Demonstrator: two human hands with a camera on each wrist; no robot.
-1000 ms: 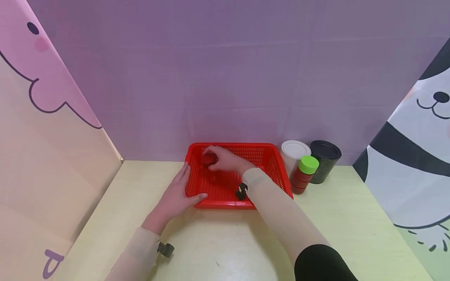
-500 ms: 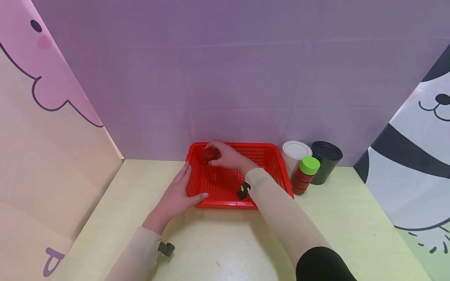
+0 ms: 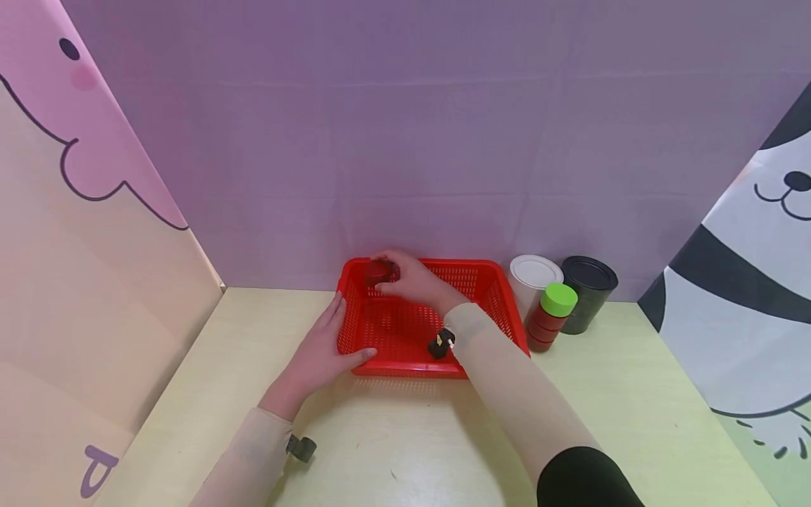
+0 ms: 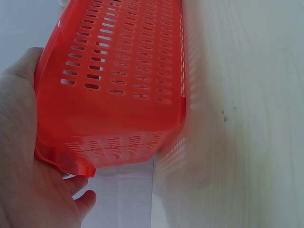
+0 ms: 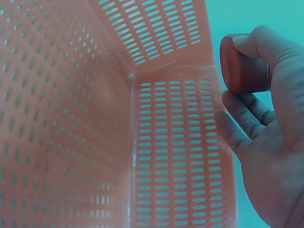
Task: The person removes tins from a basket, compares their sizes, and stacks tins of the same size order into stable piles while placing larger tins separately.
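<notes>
A red plastic basket (image 3: 405, 370) with slotted walls stands on the table, against the backdrop. My left hand (image 3: 319, 355) lies at its front left corner, the straight fingers along the left side and the thumb over the front rim. In the left wrist view, fingertips (image 4: 85, 203) show just past the rim. My right hand (image 3: 415, 282), over the basket's back left corner, holds a small reddish-brown cup-shaped piece (image 5: 247, 71) between thumb and fingers. In the right wrist view that piece sits level with the basket's rim, its rounded end facing the basket.
Right of the basket stand a canister with a white lid (image 3: 535, 271), a black canister (image 3: 589, 282) and a red ribbed jar with a green lid (image 3: 548, 320). The purple backdrop (image 3: 437, 162) rises directly behind. Printed panels stand at both sides of the table (image 3: 393, 429).
My right hand has shifted up and toward the back of the basket with the reddish-brown piece. The left hand has stayed at the corner, and the basket has not visibly moved.
</notes>
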